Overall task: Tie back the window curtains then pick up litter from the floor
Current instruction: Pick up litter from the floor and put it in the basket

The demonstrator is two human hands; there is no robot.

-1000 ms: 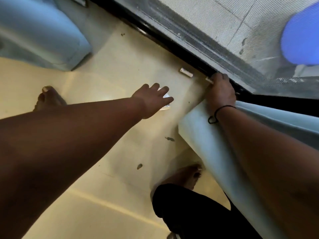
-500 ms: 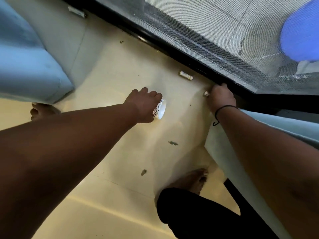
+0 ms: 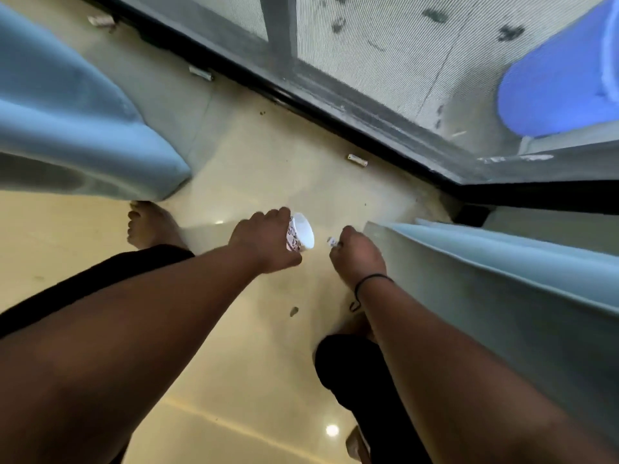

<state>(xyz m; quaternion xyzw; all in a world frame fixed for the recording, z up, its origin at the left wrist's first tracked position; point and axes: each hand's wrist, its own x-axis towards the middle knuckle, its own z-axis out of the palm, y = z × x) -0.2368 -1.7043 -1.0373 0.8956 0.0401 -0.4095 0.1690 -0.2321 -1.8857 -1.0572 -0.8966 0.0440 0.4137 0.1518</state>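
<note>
Below me, over tile floor (image 3: 234, 346): left hand (image 3: 264, 242) wrapped round small patterned paper cup (image 3: 299, 233), open mouth turned toward right hand (image 3: 356, 254). Right hand pinches tiny white scrap (image 3: 332, 242) at fingertips, just beside cup rim. Best move, I judge: keep cup steady, tip mouth up, drop scrap well inside. Farther off, white stub (image 3: 357, 160) lies by window track (image 3: 301, 98), well apart from both hands; another stub (image 3: 200, 73) beyond, near left curtain (image 3: 77, 122).

Black window track (image 3: 335, 123) along the cream tiled floor (image 3: 241, 346), mesh screen (image 3: 385, 45) above, blue barrel (image 3: 562, 85) outside
</note>
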